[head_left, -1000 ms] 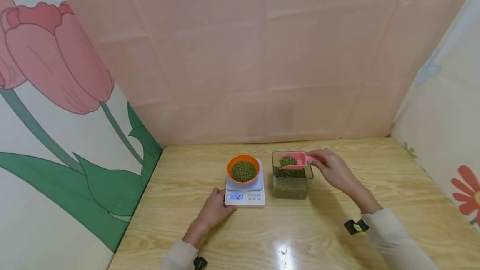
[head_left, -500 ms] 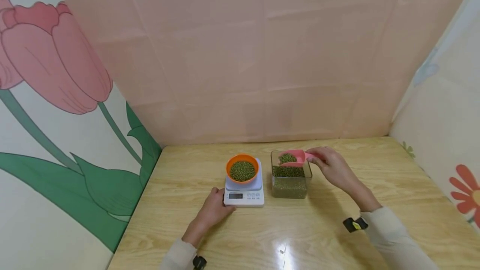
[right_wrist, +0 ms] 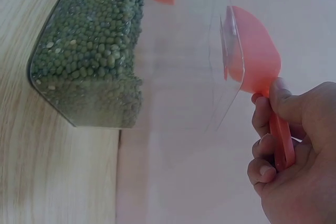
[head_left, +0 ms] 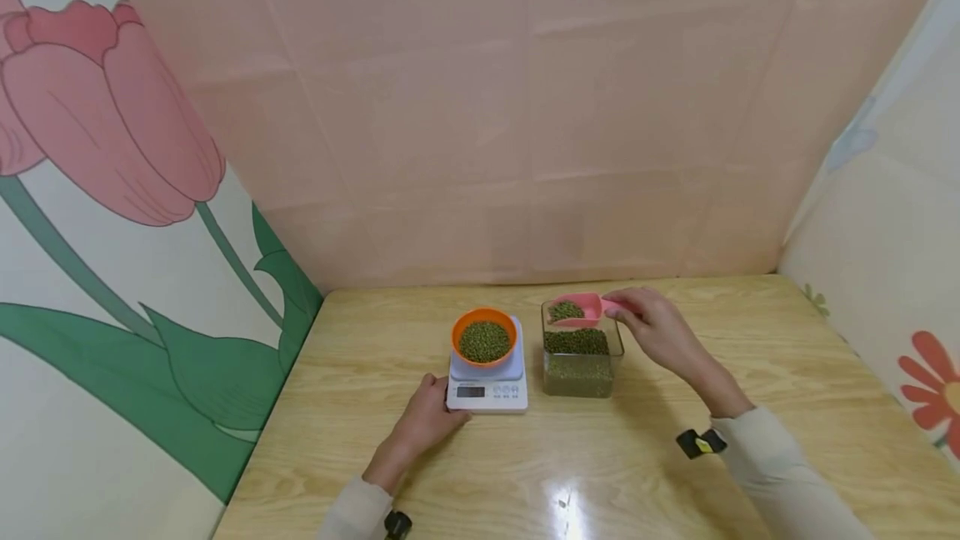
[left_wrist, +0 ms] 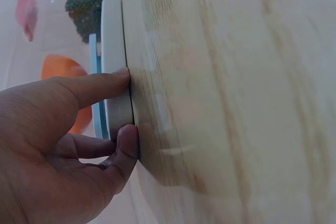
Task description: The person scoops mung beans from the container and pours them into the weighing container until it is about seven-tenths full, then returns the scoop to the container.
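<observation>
My left hand (head_left: 423,421) grips the front left corner of a white digital kitchen scale (head_left: 480,407); in the left wrist view its thumb and fingers (left_wrist: 127,142) pinch the scale's edge. On the scale's platform sits an orange bowl (head_left: 485,312) with mung beans (head_left: 484,343) in it. My right hand (head_left: 660,332) holds a pink scoop (head_left: 591,307) by its handle, above a clear square container (head_left: 618,354) partly filled with mung beans (right_wrist: 100,40). The scoop carries a heap of beans (head_left: 567,311) and is near level, at the container's rim height or above.
The wooden table (head_left: 360,357) meets a pink cloth-covered wall (head_left: 525,148) at the back. Flower-painted walls (head_left: 112,107) stand at both sides. The container stands just right of the scale, with a narrow gap between.
The scoop with its beans has risen and shifted slightly left and back over the container. The scale's lit display, which read about 5.07, has gone dark. My left hand stays on the scale.
</observation>
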Motion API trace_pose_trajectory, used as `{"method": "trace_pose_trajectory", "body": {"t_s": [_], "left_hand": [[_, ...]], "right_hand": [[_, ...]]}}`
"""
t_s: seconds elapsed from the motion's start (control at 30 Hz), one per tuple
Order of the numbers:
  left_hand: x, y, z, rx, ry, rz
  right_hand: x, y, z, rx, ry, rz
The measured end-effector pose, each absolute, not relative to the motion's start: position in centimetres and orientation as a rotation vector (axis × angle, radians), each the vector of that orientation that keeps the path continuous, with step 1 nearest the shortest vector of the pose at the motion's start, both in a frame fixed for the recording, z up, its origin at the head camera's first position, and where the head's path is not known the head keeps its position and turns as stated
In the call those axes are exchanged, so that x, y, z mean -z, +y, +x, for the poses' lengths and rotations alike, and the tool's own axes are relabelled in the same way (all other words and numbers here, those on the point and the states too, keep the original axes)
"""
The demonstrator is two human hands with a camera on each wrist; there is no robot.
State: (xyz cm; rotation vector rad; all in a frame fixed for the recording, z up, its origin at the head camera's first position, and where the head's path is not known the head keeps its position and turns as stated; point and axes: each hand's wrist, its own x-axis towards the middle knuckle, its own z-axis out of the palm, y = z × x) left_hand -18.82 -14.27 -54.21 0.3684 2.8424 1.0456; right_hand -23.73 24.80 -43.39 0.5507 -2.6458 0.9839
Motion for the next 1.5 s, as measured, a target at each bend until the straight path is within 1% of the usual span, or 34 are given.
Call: {"method": "trace_pose_trajectory", "body": {"t_s": [0.27, 0.87, 1.5], "left_hand": [[54.5, -14.1, -18.7, -1.034, 2.827, 0.37], [54.0, -14.3, -18.8, -1.054, 2.83, 0.366], [54.3, -14.4, -18.8, -1.055, 2.829, 0.362]], "right_hand": [[43.2, 24.1, -23.6, -1.029, -2.666, 0.54], [42.3, 22.1, -24.9, -1.064, -2.642, 0.613], [42.7, 19.8, -25.8, -1.089, -2.621, 0.659]]}}
